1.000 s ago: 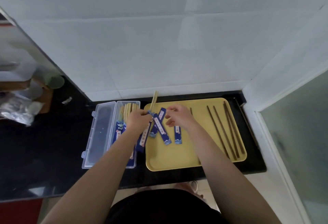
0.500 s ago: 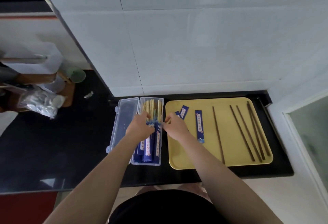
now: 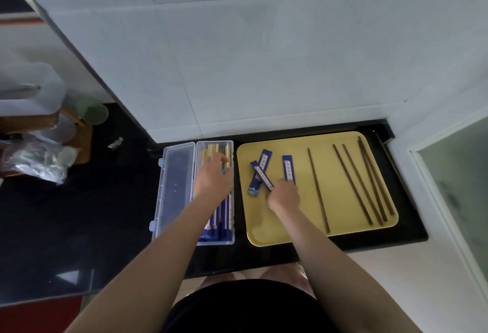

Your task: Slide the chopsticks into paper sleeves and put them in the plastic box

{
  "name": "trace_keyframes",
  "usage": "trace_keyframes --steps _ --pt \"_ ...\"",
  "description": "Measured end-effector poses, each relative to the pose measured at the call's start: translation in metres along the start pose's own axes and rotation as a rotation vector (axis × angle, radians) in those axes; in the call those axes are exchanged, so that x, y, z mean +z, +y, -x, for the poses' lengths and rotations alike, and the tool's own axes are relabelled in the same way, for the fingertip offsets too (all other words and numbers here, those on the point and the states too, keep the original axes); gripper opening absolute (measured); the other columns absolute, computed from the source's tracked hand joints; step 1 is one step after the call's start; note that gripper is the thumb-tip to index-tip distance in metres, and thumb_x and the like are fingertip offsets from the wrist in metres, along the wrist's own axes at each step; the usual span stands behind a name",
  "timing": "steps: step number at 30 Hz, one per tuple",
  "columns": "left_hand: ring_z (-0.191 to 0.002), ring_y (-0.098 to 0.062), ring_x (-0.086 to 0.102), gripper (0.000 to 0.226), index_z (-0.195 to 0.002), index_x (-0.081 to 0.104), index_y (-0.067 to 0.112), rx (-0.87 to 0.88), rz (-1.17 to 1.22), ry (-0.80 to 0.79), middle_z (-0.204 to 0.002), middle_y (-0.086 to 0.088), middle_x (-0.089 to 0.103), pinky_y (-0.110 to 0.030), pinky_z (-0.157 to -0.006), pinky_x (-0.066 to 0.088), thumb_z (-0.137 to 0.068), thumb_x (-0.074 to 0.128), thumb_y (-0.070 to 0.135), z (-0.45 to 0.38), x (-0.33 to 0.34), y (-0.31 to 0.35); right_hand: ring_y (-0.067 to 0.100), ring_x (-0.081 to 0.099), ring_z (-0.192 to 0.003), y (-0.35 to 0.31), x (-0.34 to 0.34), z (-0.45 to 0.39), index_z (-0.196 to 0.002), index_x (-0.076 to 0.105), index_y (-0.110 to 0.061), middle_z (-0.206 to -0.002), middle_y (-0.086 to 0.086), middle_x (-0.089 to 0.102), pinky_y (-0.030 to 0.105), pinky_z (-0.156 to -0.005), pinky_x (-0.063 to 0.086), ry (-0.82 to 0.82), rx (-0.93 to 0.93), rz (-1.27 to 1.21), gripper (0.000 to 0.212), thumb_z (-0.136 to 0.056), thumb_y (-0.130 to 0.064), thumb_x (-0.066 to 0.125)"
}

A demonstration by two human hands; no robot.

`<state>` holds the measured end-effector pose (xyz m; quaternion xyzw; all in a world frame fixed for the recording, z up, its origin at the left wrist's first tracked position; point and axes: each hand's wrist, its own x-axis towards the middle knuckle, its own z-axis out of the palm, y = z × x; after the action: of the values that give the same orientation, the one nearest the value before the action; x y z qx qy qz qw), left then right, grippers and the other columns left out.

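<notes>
Over the plastic box (image 3: pixel 174 190), left hand (image 3: pixel 212 180) lies flat, fingers extended, pressing sleeved chopsticks (image 3: pixel 224 216) down. Right hand (image 3: pixel 284 196) curls at a paper sleeve (image 3: pixel 288 168) on the yellow tray (image 3: pixel 340 227); grip uncertain. Suggest: pinch sleeve's open end, then fetch dark chopsticks (image 3: pixel 352 183).

So the plastic box (image 3: pixel 215 195) sits on the counter (image 3: pixel 79 213) just left of the tray (image 3: pixel 340 171), lid (image 3: pixel 174 187) flopped open on its left side. Sleeved chopsticks (image 3: pixel 224 216) lie inside the box. On the tray, paper sleeves (image 3: pixel 260 171) lie at the left and bare chopsticks (image 3: pixel 353 182) to their right.
</notes>
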<state>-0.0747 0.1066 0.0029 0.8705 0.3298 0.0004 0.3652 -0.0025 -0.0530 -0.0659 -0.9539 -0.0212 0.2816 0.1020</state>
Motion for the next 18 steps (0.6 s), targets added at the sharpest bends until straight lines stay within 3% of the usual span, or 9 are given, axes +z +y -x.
trace_keyframes --steps 6,9,11,13,15,16,18 --pt "-0.089 -0.014 0.058 0.018 -0.115 0.06 0.02 0.115 -0.08 -0.078 -0.116 0.001 0.055 -0.031 -0.072 0.053 -0.097 0.055 0.02 0.0 0.034 0.048 0.022 0.066 -0.082 0.036 -0.032 -0.006 -0.107 0.057 -0.012 -0.099 0.006 0.065 0.03 -0.066 0.053 0.035 -0.029 -0.241 0.009 -0.099 -0.013 0.06" --pt "-0.124 -0.017 0.045 0.037 -0.129 0.056 0.027 0.358 -0.308 -0.122 -0.135 0.003 0.049 -0.031 -0.096 0.042 -0.092 0.059 0.021 0.0 0.052 0.065 0.011 0.06 -0.067 0.052 -0.061 -0.004 -0.098 0.057 -0.013 -0.089 -0.001 0.061 0.017 -0.047 0.041 0.028 -0.082 -0.444 0.005 -0.097 -0.013 0.062" --pt "-0.136 -0.019 0.036 0.055 -0.141 0.046 0.032 0.597 -0.498 -0.201 -0.143 0.006 0.045 -0.039 -0.115 0.027 -0.089 0.064 0.029 0.002 0.065 0.083 0.015 0.063 -0.069 0.063 -0.082 -0.004 -0.101 0.064 -0.009 -0.09 0.003 0.067 0.022 -0.053 0.046 -0.015 -0.13 -0.526 0.006 -0.095 -0.011 0.063" --pt "-0.133 -0.018 0.043 0.059 -0.142 0.043 0.034 0.674 -0.605 -0.296 -0.137 0.007 0.053 -0.045 -0.12 0.018 -0.088 0.066 0.038 0.006 0.079 0.098 0.017 0.068 -0.068 0.07 -0.097 -0.002 -0.1 0.068 -0.008 -0.089 0.008 0.071 0.027 -0.059 0.054 -0.122 -0.14 -0.685 0.007 -0.095 -0.007 0.064" --pt "-0.116 -0.018 0.057 0.043 -0.131 0.05 0.031 0.593 -0.6 -0.353 -0.116 0.008 0.065 -0.044 -0.118 0.025 -0.092 0.063 0.043 0.009 0.094 0.113 0.015 0.068 -0.069 0.083 -0.111 0.0 -0.103 0.069 -0.008 -0.09 0.01 0.073 0.024 -0.06 0.056 -0.178 -0.13 -0.816 0.008 -0.096 -0.007 0.065" --pt "-0.105 -0.018 0.062 0.034 -0.124 0.055 0.028 0.515 -0.582 -0.371 -0.106 0.006 0.068 -0.041 -0.11 0.037 -0.094 0.059 0.045 0.01 0.098 0.118 0.016 0.069 -0.07 0.089 -0.114 -0.001 -0.105 0.069 -0.007 -0.091 0.011 0.074 0.024 -0.062 0.057 -0.177 -0.124 -0.86 0.01 -0.097 -0.011 0.065" --pt "-0.087 -0.017 0.063 0.028 -0.109 0.062 0.021 0.359 -0.536 -0.418 -0.094 0.0 0.067 -0.033 -0.081 0.052 -0.098 0.054 0.045 0.01 0.103 0.124 0.016 0.07 -0.069 0.103 -0.116 -0.005 -0.108 0.067 -0.009 -0.091 0.011 0.075 0.027 -0.066 0.059 -0.141 -0.069 -0.951 0.018 -0.1 -0.025 0.063"
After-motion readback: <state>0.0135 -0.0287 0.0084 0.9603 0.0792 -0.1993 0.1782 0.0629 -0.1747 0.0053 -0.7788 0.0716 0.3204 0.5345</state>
